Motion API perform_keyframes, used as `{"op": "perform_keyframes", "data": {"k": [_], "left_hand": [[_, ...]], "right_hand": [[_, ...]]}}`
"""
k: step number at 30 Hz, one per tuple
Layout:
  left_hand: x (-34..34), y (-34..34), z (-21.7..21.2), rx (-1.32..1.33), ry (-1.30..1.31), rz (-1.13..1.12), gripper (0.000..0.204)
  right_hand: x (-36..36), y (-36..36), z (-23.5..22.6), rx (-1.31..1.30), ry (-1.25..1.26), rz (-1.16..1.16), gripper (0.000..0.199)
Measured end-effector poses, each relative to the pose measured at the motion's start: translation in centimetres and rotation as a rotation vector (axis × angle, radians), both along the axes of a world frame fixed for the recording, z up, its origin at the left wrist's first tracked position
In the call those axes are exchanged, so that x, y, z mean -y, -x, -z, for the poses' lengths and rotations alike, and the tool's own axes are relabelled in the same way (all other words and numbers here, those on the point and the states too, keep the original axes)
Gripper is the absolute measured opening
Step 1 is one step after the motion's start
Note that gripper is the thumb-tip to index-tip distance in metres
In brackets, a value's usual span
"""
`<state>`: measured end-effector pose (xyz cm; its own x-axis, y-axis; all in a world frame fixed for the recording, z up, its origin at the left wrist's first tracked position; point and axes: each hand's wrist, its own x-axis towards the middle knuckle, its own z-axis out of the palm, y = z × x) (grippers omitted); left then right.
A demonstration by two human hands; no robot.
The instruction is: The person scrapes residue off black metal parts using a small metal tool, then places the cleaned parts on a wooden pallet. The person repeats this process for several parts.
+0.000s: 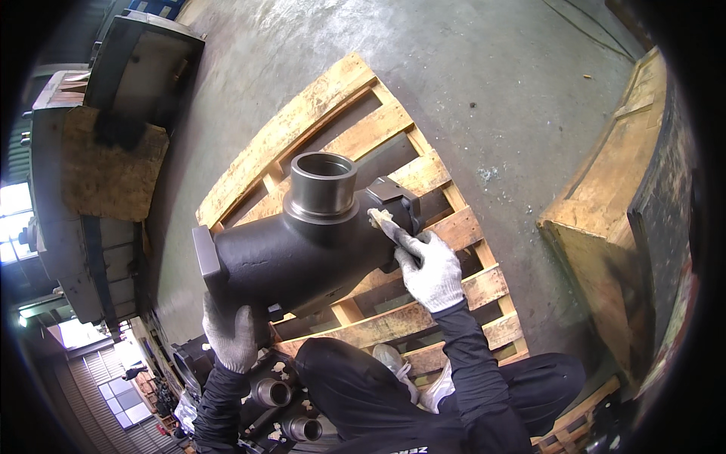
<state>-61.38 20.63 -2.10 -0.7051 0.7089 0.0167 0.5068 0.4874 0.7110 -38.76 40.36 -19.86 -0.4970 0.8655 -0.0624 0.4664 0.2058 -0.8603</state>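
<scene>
A large black metal casting (pixel 283 253), a tube body with a bare-metal round neck (pixel 324 181) standing up from it, lies across a wooden pallet (pixel 355 325). At its near left end, my left hand (pixel 229 339) in a pale knit glove has fingers and thumb apart around the lower edge of the end flange (pixel 206 256). Part of those fingers is hidden. My right hand (pixel 432 274), gloved too, is closed at the casting's right end. From it sticks out a small dark-stained thing with a ragged pale tip (pixel 380 218), close to the black surface; its kind is unclear.
Several smaller black fittings with round metal openings (pixel 274 393) are by my left forearm. A wooden crate (pixel 605 227) stands to the right. Dark machinery or bins (pixel 113 144) line the left. My shoes (pixel 397 371) are beside the pallet slats.
</scene>
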Motion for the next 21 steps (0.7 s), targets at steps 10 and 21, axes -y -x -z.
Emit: {"op": "perform_keyframes", "data": {"k": [10, 21], "left_hand": [[0.9, 0.1, 0.3, 0.006, -0.022, -0.032, 0.06], [0.0, -0.7, -0.2, -0.006, 0.012, 0.02, 0.063]], "right_hand": [[0.5, -0.3, 0.6, 0.002, 0.087, 0.016, 0.043], [2.3, -0.4, -2.0, -0.127, 0.166, 0.081, 0.035]]}}
